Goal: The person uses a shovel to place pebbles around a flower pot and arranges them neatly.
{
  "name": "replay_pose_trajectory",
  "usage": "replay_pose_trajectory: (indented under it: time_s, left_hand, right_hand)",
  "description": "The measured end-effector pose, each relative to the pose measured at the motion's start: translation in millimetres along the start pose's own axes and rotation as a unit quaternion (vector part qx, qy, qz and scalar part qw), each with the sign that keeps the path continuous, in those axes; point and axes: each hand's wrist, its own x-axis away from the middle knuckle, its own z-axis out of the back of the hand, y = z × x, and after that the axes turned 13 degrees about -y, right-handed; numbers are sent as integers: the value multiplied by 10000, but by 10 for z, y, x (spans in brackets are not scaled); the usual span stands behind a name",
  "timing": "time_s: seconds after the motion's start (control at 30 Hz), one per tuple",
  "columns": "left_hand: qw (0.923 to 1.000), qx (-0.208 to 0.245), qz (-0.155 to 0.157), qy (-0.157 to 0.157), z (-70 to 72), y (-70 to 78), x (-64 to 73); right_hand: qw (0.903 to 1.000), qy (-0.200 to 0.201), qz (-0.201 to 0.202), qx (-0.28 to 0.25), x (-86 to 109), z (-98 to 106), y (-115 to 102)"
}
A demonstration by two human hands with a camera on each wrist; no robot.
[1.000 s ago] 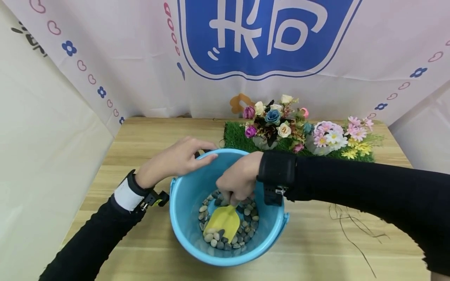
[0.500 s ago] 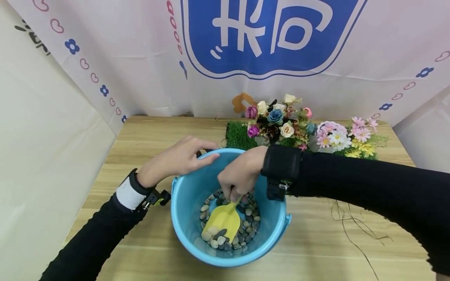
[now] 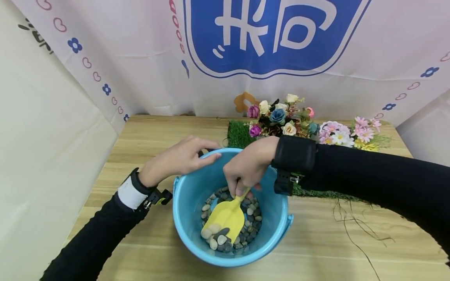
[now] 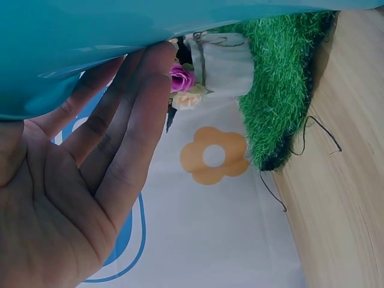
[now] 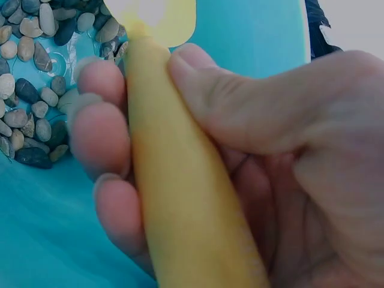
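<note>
A light blue bucket (image 3: 177, 222) stands on the wooden table, with grey, tan and dark pebbles (image 3: 257, 218) on its bottom. My left hand (image 3: 179, 158) holds the rim at the far left, thumb at the rim and long fingers (image 4: 129, 156) along the outer wall. Inside the bucket, my right hand (image 3: 247, 168) grips the handle of a yellow scoop (image 3: 226, 216). The right wrist view shows the thumb and fingers wrapped around that handle (image 5: 180, 180). Several pale and grey pebbles lie at the scoop's front edge; whether some are under it I cannot tell.
Artificial flowers (image 3: 277, 117) stand on a strip of green turf (image 3: 239, 133) behind the bucket. Dark loose threads (image 3: 358, 226) lie on the wooden table (image 3: 316, 253) at right. A printed cloth (image 3: 151, 78) hangs behind the table.
The right hand and scoop handle have risen slightly and shifted right, and the scoop looks larger, with pebbles at its front. The left hand stays on the rim. The whole view shifts slightly.
</note>
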Motion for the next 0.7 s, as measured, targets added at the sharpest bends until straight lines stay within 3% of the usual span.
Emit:
replay_pose_trajectory:
  time_s: [0.2,0.37,0.7]
  left_hand:
    - [10000,32,52,-11,-1,17,-6]
    - [10000,88,0,-33,-4,16,-7]
    - [10000,65,36,-52,7,8,-7]
  right_hand:
    - [9999,20,84,53,-6,1,-8]
    - [9999,23,-141,49,29,5,-19]
    - [9997,-35,-143,-202,206,-28,-22]
